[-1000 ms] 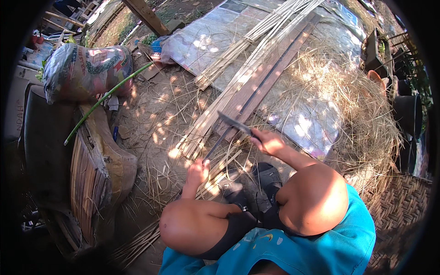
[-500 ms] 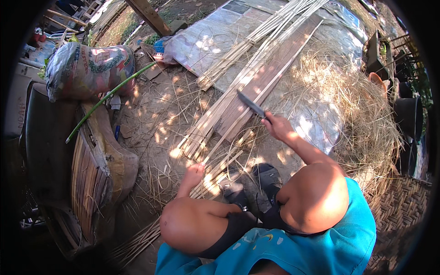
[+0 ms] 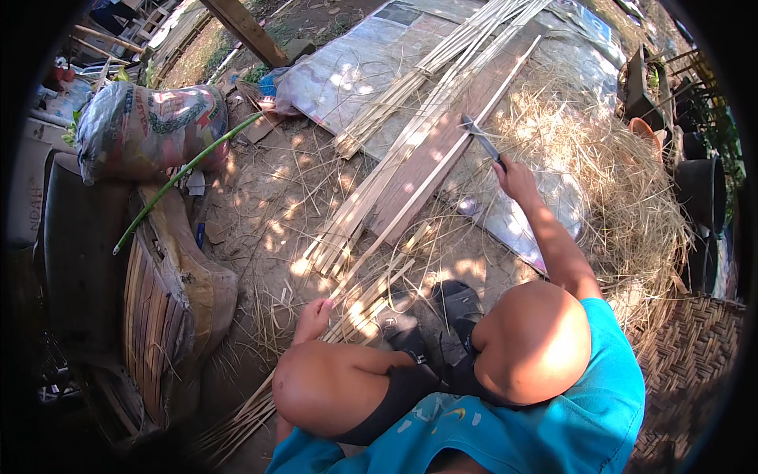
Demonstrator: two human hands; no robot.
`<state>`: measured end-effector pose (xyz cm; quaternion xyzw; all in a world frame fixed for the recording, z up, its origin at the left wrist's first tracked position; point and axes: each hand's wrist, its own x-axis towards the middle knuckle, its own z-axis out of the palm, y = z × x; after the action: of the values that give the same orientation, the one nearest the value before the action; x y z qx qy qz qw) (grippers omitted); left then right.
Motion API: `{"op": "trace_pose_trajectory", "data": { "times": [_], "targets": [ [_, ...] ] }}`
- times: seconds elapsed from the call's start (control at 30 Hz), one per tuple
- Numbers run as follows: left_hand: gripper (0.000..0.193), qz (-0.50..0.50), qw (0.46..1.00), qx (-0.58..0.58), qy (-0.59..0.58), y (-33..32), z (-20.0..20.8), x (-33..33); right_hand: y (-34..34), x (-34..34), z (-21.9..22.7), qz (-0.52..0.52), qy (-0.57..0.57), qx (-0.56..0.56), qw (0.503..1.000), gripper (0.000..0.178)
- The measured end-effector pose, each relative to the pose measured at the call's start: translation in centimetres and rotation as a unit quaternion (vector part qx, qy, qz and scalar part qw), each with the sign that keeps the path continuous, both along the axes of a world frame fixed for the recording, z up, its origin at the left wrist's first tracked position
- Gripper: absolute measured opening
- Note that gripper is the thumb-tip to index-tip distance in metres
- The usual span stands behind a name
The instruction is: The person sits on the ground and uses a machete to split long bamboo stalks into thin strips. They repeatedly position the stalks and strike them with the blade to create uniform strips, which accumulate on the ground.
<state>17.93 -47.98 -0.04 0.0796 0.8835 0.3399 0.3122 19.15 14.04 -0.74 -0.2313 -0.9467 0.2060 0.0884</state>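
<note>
My left hand (image 3: 314, 318) is closed around the near end of a long pale bamboo strip (image 3: 507, 84), beside my left knee. The strip runs away from me along the right edge of a brown wooden board (image 3: 422, 158). Farther out, my right hand (image 3: 518, 183) grips the handle of a knife (image 3: 482, 137). Its grey blade points up and left, with the tip over the strip; whether the edge touches it I cannot tell. More bamboo strips (image 3: 379, 186) lie side by side along the board's left side.
A heap of thin shavings (image 3: 624, 174) spreads at the right, partly over a plastic sheet (image 3: 332, 87). At the left are a stuffed sack (image 3: 150, 126), a green stalk (image 3: 185, 170) and a worn seat with wooden slats (image 3: 150, 324). A woven mat (image 3: 695, 355) lies at lower right.
My right hand and the knife have moved away from me and to the right, along the strip. My left hand has shifted slightly nearer and left, still holding the strip's end.
</note>
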Motion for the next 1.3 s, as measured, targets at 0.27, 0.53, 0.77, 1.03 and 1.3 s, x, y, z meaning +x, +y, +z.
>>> {"op": "trace_pose_trajectory", "data": {
  "times": [0.27,0.53,0.77,1.03,1.3],
  "targets": [
    [0.031,-0.160,0.936,0.044,0.311,8.4,-2.5,-3.3,-17.8,5.4,2.0,0.244,-0.077,-0.119,0.959,0.048],
    [0.027,-0.191,0.945,-0.097,0.248,6.6,-2.2,-2.0,4.2,1.0,-0.7,-0.098,0.017,0.053,0.994,0.031],
    [0.048,-0.101,0.988,-0.120,-0.003,9.6,-0.3,-3.9,-18.8,4.8,2.5,0.288,-0.105,-0.156,0.939,0.047],
    [0.049,-0.040,0.993,-0.107,-0.017,-2.9,4.4,1.1,-1.9,1.3,0.8,0.082,-0.018,0.052,0.995,0.038],
    [0.048,-0.004,0.998,-0.057,-0.031,-2.5,1.8,0.7,1.6,-1.8,1.7,0.041,-0.054,0.025,0.997,0.036]
  ]
}}
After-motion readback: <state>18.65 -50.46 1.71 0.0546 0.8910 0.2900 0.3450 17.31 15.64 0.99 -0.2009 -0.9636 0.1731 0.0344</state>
